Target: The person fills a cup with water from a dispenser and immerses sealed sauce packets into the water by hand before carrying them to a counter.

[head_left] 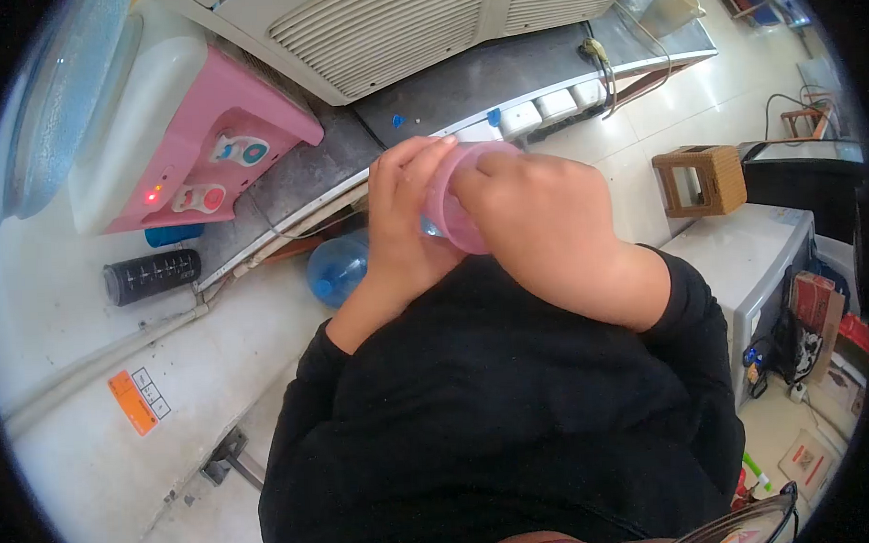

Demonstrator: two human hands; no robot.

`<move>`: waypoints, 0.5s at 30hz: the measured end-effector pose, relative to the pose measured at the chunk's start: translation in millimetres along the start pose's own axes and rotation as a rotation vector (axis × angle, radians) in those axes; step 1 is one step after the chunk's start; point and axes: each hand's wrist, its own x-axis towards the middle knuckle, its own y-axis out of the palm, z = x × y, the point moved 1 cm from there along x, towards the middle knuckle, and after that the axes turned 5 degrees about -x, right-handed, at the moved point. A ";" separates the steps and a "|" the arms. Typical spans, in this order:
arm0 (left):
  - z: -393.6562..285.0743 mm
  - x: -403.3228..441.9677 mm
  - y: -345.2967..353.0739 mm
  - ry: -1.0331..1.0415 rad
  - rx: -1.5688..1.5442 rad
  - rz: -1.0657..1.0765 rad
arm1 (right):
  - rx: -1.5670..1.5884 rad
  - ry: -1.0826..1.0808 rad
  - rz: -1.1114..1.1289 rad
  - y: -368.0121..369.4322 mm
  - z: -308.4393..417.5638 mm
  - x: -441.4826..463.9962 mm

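My left hand [403,201] is wrapped round the side of a pink translucent cup [449,215], holding it tilted in front of my chest. The fingers of my right hand [547,215] are curled and reach over the rim into the cup's mouth. Their tips are hidden inside, so what they pinch, if anything, cannot be made out. Something bluish shows low in the cup near my left palm. To the left stands a pink and white water dispenser [195,127] with a blue and a red tap and small red lights.
A dark counter [428,92] runs beyond my hands, below a white slatted appliance [378,34]. A black tumbler [152,277] is at the left, and a blue water jug [337,272] sits below the counter edge. A brown woven stool [723,180] stands at the right.
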 end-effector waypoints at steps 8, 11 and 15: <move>-1.2 -0.9 -2.0 -0.017 -0.027 0.024 | -0.005 -0.004 -0.049 1.4 0.4 -0.3; -1.0 -1.5 -2.1 -0.050 -0.046 0.017 | 0.018 0.008 -0.123 -13.9 -6.0 -7.0; -4.4 -0.6 -0.6 -0.074 -0.070 0.026 | 0.022 -0.029 -0.154 -20.3 -9.0 -7.8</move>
